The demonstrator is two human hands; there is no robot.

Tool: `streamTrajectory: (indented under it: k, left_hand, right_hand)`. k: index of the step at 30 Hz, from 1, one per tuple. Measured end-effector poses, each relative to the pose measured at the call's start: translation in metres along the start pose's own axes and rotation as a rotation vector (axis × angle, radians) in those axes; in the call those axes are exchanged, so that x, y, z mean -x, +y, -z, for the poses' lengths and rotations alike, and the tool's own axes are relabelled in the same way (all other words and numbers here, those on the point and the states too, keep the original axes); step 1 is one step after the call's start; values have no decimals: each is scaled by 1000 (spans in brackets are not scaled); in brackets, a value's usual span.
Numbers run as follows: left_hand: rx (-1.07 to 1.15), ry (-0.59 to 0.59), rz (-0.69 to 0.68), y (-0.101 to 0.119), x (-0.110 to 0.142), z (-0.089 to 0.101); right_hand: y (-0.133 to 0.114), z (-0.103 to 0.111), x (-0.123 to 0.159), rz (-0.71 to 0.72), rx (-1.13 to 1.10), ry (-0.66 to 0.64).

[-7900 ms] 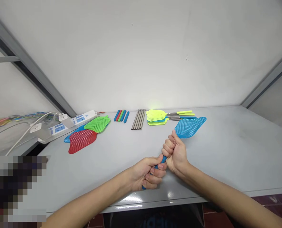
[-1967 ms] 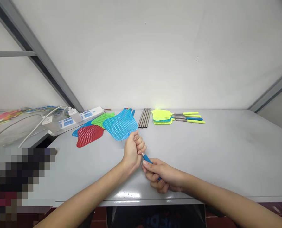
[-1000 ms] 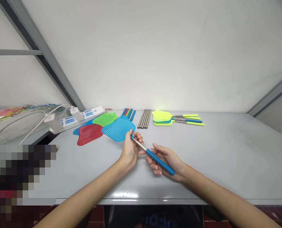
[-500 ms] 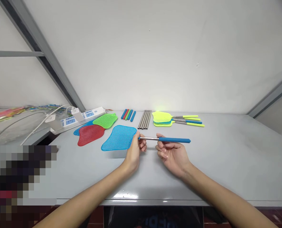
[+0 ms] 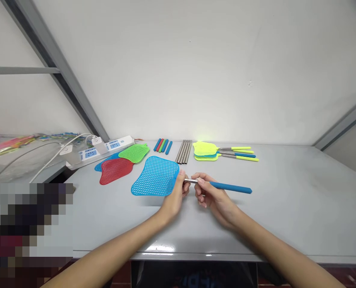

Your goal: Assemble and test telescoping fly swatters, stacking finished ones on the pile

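A blue fly swatter point(image 5: 156, 177) is held level above the table between both hands. My left hand point(image 5: 175, 197) is closed at the neck, where the perforated head meets the metal rod. My right hand point(image 5: 215, 198) pinches the metal rod just short of the blue handle point(image 5: 232, 187), which sticks out to the right. Behind the hands lie several bare metal rods point(image 5: 184, 152) side by side. Left of them is a row of loose handles point(image 5: 163, 145) in blue, red and green.
Loose swatter heads in red point(image 5: 115, 171), green point(image 5: 134, 153) and blue lie at the left. Several assembled swatters point(image 5: 206, 149), yellow and blue, are stacked back right. A power strip point(image 5: 106, 149) with plugs and white cables runs along the left; plastic-wrapped items point(image 5: 14, 147) lie beyond.
My right hand has shifted from the handle's end onto the metal rod, nearer my left hand. The swatter has moved slightly right and its handle now tips a little lower.
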State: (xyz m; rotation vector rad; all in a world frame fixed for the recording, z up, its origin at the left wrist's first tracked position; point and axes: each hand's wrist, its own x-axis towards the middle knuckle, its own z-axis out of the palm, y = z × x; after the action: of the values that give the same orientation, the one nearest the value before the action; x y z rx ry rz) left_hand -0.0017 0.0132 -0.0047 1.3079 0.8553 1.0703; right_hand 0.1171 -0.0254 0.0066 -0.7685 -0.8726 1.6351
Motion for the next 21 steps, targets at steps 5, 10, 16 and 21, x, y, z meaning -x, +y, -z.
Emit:
streamTrajectory:
  k: [5, 10, 16, 21]
  left_hand:
    - [-144, -34, -26, 0, 6, -2]
    - [-121, -3, 0, 3, 9, -7]
    - [34, -169, 46, 1, 13, -10]
    - [63, -191, 27, 2, 14, -12]
  right_hand:
    - [3, 0, 0, -7, 94, 41]
    - [5, 2, -2, -29, 78, 39]
    - [7, 1, -2, -12, 160, -13]
    - [7, 3, -3, -22, 152, 0]
